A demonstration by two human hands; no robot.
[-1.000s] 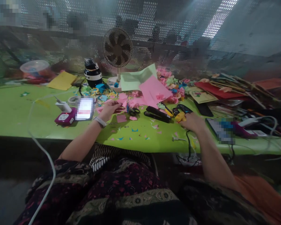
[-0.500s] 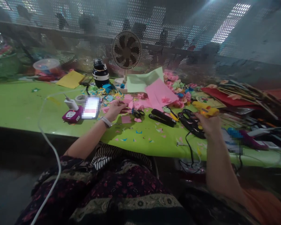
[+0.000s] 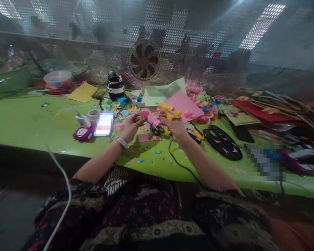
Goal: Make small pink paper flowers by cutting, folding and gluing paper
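Observation:
In my left hand (image 3: 133,126) is a small piece of pink paper (image 3: 144,114), pinched between thumb and fingers. My right hand (image 3: 176,128) is wrapped round a yellow hot glue gun (image 3: 170,111), its nozzle turned left toward that paper. From the glue gun a black cord (image 3: 176,162) runs down over the table's front edge. Between and below the hands lie scissors (image 3: 157,130) and a square of pink paper (image 3: 143,138). A stapler (image 3: 195,137) is partly hidden behind my right wrist.
A lit phone (image 3: 104,124) and a purple box (image 3: 83,132) lie at left. Behind stand a black bottle (image 3: 115,87) and a fan (image 3: 143,60). Pink paper (image 3: 184,104), folded paper flowers (image 3: 195,89) and a black oval tray (image 3: 223,142) are to the right.
My right hand has brought the glue gun leftward from beside the black oval tray to near my left hand. The pink paper in my left hand is now raised and plainer to see.

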